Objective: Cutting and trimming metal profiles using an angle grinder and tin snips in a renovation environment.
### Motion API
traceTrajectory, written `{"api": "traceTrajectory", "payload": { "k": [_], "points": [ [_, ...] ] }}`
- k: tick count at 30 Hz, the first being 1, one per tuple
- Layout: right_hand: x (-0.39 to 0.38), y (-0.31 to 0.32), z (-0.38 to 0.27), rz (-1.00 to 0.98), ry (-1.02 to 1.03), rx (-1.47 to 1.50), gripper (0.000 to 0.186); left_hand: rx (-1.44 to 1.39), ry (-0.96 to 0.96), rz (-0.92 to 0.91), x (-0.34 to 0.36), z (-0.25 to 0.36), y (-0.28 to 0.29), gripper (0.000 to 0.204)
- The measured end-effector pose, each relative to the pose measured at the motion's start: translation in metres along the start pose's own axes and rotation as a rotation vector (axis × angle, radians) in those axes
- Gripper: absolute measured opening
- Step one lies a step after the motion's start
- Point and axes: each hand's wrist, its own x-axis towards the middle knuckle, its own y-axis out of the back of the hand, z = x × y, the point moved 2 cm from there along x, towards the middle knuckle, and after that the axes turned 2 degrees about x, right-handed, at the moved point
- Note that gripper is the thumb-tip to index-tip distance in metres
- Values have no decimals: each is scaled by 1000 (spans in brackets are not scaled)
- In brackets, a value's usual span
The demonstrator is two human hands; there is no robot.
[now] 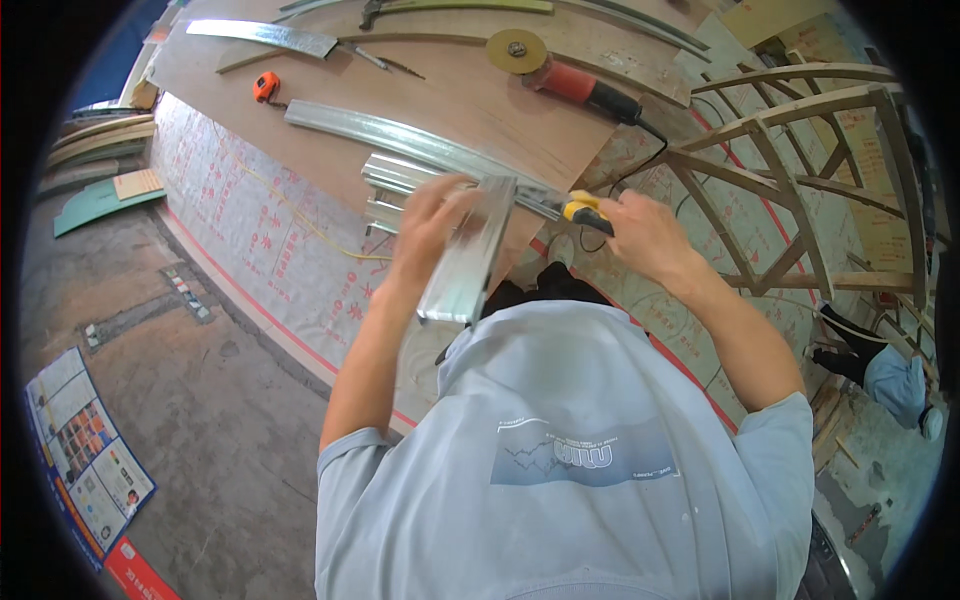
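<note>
My left hand (428,222) is closed on a short silver metal channel (462,268), which slants from near my waist up toward the board's near edge. My right hand (645,235) is wrapped round a hand tool with a yellow and black handle (588,212). The tool's front end meets the channel's upper right end, where its shape is too blurred to make out. Just beyond lies a long metal stud (385,134) on the brown board (430,85). More short channel pieces (388,172) lie beside my left hand at the board's near edge.
An angle grinder (575,82) with a yellow disc lies on the board, its cord trailing right. An orange tape measure (266,88) is at the left. Wooden framing (785,165) stands at the right. Another person (893,380) is at the far right.
</note>
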Motion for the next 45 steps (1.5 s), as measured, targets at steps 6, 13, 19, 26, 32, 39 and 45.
{"api": "traceTrajectory", "payload": {
  "k": [6, 13, 19, 26, 32, 39, 45],
  "points": [
    [9, 31, -23, 420, 9, -335, 9, -769, 1019, -371, 9, -1, -11, 72],
    [-10, 34, -27, 27, -98, 417, 22, -504, 1120, 199, 20, -35, -7, 49],
    [-33, -2, -48, -522, -106, 1269, 28, -1074, 910, 784, 54, -23, -1, 26],
    [-30, 5, -50, -531, -89, 1121, 27, -1195, 862, 886, 58, -18, 6, 24],
    [-28, 7, -61, -520, -67, 1120, 26, -1184, 855, 887, 58, -24, 8, 23],
    [-25, 10, -65, -493, -97, 1028, 32, -1155, 835, 872, 49, -31, 2, 35],
    [-26, 0, -63, -446, -79, 1038, 38, -1150, 836, 843, 48, -30, 4, 35]
  ]
}}
